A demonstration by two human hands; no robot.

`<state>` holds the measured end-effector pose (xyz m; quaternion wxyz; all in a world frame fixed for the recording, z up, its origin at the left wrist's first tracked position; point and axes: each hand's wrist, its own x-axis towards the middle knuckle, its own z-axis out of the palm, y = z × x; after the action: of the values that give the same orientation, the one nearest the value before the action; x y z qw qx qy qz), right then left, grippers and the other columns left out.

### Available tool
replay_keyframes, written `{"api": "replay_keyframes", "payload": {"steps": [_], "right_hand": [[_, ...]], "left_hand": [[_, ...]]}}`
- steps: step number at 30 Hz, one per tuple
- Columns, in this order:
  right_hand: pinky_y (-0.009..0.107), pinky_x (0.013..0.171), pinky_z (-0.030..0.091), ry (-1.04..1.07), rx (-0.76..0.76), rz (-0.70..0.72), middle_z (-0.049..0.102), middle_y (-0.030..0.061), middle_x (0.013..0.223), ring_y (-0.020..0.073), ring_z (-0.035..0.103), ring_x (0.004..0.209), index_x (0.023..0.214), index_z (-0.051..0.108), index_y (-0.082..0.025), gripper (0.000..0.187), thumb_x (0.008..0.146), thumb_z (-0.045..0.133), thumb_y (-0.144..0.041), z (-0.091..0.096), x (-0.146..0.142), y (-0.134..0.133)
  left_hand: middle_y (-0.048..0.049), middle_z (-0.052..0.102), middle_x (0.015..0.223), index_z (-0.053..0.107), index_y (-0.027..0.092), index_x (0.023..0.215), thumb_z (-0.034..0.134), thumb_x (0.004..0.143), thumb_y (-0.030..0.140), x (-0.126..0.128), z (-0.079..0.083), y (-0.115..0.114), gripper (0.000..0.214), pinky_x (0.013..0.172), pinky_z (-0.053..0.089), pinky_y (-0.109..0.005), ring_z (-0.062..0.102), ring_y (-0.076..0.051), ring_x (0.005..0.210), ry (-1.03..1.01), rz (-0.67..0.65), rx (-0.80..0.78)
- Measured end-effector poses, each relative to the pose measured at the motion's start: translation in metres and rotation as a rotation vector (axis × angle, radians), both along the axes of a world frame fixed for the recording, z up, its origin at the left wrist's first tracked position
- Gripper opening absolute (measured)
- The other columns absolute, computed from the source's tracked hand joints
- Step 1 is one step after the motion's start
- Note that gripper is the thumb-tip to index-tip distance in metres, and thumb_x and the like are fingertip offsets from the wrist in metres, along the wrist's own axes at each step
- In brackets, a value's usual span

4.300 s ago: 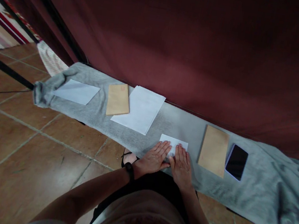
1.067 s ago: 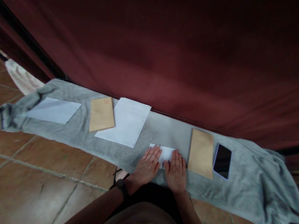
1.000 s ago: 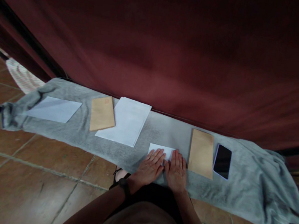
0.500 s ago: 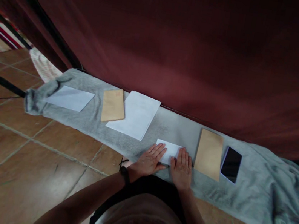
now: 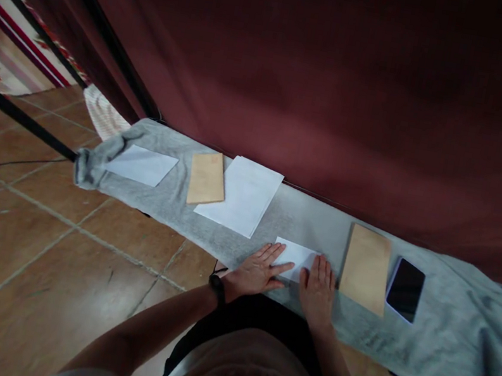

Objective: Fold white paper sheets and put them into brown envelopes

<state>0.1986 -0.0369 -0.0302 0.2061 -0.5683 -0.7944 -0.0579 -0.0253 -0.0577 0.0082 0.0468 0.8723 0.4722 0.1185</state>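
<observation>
From the head camera, looking down over the person's own chest: a long surface draped in a grey cloth (image 5: 303, 219) runs along the foot of a dark red curtain (image 5: 326, 85). At the near edge of the surface, about midway along, lies a small folded white paper (image 5: 296, 256). The left hand (image 5: 259, 271) lies flat, palm down with fingers spread, its fingertips on the paper's left end. The right hand (image 5: 320, 286) is flat too, fingers straight and together, covering the paper's right end. Neither hand grips anything.

Just right of the right hand sits a tan envelope (image 5: 365, 268), and beside that a dark phone (image 5: 405, 289), face up. Toward the left end there is a stack of white sheets (image 5: 241, 194), a smaller tan envelope (image 5: 207, 177) touching its edge, and a pale envelope (image 5: 140, 164) near the left corner. A black watch (image 5: 217, 285) is on the left wrist. Brown floor tiles (image 5: 28, 253) lie below.
</observation>
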Motion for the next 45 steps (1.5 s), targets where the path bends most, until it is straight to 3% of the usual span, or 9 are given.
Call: {"api": "replay_keyframes", "payload": {"steps": [5,7,19,30,37,41,45], "right_hand": [[0.051,0.119,0.032,-0.010,-0.093,0.266,0.041,0.0174,0.158,0.0276,0.033,0.149,0.153,0.039,-0.009,0.051,0.107,0.026,-0.028,0.007,-0.021,-0.004],[0.050,0.120,0.030,-0.019,-0.104,0.293,0.041,0.0171,0.158,0.0263,0.034,0.149,0.153,0.039,-0.009,0.052,0.107,0.026,-0.031,0.008,-0.027,-0.005],[0.051,0.117,0.033,-0.081,-0.012,0.155,0.041,0.0220,0.157,0.0310,0.039,0.145,0.154,0.035,-0.004,0.059,0.106,0.035,-0.038,0.000,-0.023,-0.002],[0.050,0.116,0.036,-0.051,0.070,0.077,0.041,0.0236,0.156,0.0329,0.044,0.142,0.159,0.025,-0.004,0.067,0.106,0.035,-0.045,-0.013,-0.009,-0.004],[0.050,0.115,0.036,-0.065,0.104,0.039,0.039,0.0231,0.157,0.0342,0.046,0.140,0.161,0.017,-0.005,0.071,0.105,0.033,-0.047,-0.017,-0.005,-0.006],[0.051,0.115,0.036,-0.055,0.117,0.042,0.038,0.0229,0.158,0.0350,0.047,0.139,0.161,0.016,-0.006,0.072,0.105,0.033,-0.048,-0.020,-0.005,-0.005],[0.052,0.115,0.036,-0.036,0.110,0.044,0.038,0.0219,0.159,0.0347,0.047,0.140,0.161,0.017,-0.007,0.071,0.105,0.031,-0.048,-0.021,-0.005,-0.005]], "left_hand": [[-0.0144,0.023,0.167,0.043,0.025,0.151,0.053,0.097,0.059,0.000,0.002,-0.001,0.064,0.124,0.023,-0.046,0.025,-0.029,0.153,0.011,0.008,-0.013],[-0.0158,0.025,0.166,0.045,0.022,0.149,0.052,0.097,0.059,0.000,0.002,-0.002,0.065,0.124,0.023,-0.047,0.026,-0.029,0.153,0.017,0.010,-0.010],[-0.0204,0.030,0.163,0.030,0.007,0.155,0.040,0.099,0.064,-0.013,-0.004,-0.009,0.080,0.126,0.018,-0.044,0.021,-0.027,0.154,0.049,0.029,0.016],[-0.0155,0.028,0.165,0.027,0.011,0.157,0.035,0.102,0.062,-0.030,-0.004,-0.016,0.076,0.126,0.018,-0.044,0.020,-0.024,0.155,0.070,0.090,-0.001],[-0.0109,0.038,0.161,0.037,0.017,0.153,0.039,0.103,0.055,-0.042,-0.008,-0.021,0.063,0.123,0.028,-0.043,0.032,-0.022,0.151,0.016,0.136,-0.004],[-0.0090,0.050,0.153,0.043,0.023,0.149,0.038,0.105,0.041,-0.080,-0.002,-0.011,0.048,0.119,0.036,-0.047,0.042,-0.023,0.145,-0.105,0.335,0.110],[-0.0184,0.054,0.144,0.044,0.015,0.147,0.038,0.103,0.041,-0.149,0.011,0.018,0.051,0.111,0.043,-0.046,0.049,-0.029,0.137,-0.273,0.832,0.285]]}}
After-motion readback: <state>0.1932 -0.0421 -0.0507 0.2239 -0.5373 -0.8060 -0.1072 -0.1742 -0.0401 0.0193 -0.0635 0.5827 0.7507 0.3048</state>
